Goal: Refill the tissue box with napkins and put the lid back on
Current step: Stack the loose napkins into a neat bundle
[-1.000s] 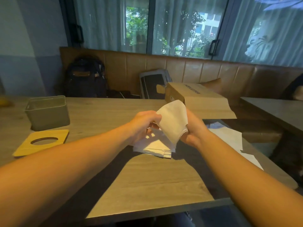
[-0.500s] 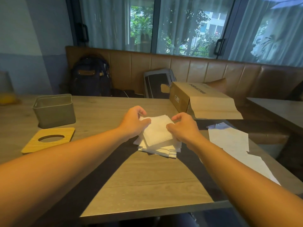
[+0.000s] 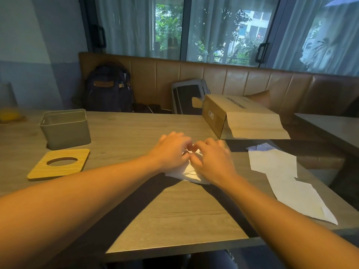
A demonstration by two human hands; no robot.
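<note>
One view, head camera, looking forward and down. Bearing down two-handed on the napkin stack (image 3: 187, 172), lying flat near the centre of the table (image 3: 174, 214). Covering the stack's 9 o'clock half with the left hand (image 3: 171, 152), knuckles up, fingers curled downward. Covering the 3 o'clock half with the right hand (image 3: 212, 162), fingers likewise curled, thumbs nearly meeting over a raised white fold. Blurring at the fingertips: cannot tell, for either hand, whether pinching the top napkin or only pressing on it. Showing only at the stack's 6 o'clock edge, below the wrists.

Standing upright at 10 o'clock from the stack, well apart: the grey tissue box (image 3: 66, 131), open-topped. Lying flat just beside the box at its 6 o'clock side: the wooden lid (image 3: 44, 169) with its oval hole, off the box. Lying on its side at 2 o'clock from the stack: a cardboard box (image 3: 244, 117), flap hanging open onto the table. Spreading from 3 to 4 o'clock: loose white sheets (image 3: 272, 162), overlapping, reaching the table's edge. Leaning against the brown bench (image 3: 223, 80) at 11 o'clock: a dark backpack (image 3: 108, 90).
</note>
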